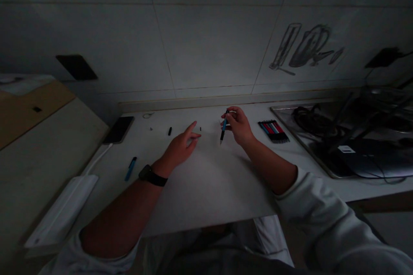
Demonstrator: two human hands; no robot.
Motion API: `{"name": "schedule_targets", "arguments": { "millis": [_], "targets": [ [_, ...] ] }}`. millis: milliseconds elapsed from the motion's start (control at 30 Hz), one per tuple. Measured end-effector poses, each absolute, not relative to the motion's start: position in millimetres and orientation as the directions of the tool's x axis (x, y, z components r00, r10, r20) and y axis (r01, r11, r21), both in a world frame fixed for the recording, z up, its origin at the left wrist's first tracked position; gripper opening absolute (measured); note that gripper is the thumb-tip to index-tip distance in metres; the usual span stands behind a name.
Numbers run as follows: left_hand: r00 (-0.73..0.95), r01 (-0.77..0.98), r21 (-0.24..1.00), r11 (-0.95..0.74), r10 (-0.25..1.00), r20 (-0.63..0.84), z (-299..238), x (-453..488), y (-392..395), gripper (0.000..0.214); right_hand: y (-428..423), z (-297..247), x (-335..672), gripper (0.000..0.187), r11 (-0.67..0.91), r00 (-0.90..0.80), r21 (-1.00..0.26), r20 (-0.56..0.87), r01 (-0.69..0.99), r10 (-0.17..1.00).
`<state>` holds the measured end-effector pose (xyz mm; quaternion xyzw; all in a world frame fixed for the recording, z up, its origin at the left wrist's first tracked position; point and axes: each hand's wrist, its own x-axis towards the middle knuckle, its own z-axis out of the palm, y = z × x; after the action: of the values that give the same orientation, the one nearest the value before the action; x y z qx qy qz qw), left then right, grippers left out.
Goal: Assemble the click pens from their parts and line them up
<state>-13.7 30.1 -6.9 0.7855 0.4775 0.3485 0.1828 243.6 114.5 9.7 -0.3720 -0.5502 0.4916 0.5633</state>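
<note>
My right hand point(238, 125) grips a blue and black pen point(223, 127) above the white table, its tip pointing down. My left hand point(183, 145) holds nothing; its fingers are apart, close to a tiny dark piece point(200, 129). A short black part point(170, 131) lies left of that hand, and a tiny piece point(151, 129) sits farther left. Nearer the table's left side rests a blue pen barrel point(129, 172) with a dark end. Right of my right hand, several pens in red, blue and black point(273, 131) lie side by side in a row.
A phone point(118, 130) with a white cable lies at the left, near a white power bank or box point(63, 210). A thin ring-like item point(148, 115) is by the wall. The stove point(322, 146) with a dark flat object point(377, 159) borders the right side.
</note>
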Motion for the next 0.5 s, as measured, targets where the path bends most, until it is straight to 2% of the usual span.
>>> {"name": "schedule_targets", "arguments": {
  "millis": [233, 500],
  "targets": [
    [0.337, 0.663, 0.579, -0.473, 0.880, 0.333, -11.1, -14.3, 33.8, 0.047, 122.8, 15.5, 254.5, 0.044, 0.250, -0.039, -0.954, 0.260, -0.163, 0.965],
    [0.357, 0.670, 0.568, -0.479, 0.878, 0.319, -13.0, -16.2, 33.2, 0.041, 137.1, 18.8, 274.2, 0.043, 0.299, 0.014, -0.945, 0.300, -0.132, 0.954]
  ]
}}
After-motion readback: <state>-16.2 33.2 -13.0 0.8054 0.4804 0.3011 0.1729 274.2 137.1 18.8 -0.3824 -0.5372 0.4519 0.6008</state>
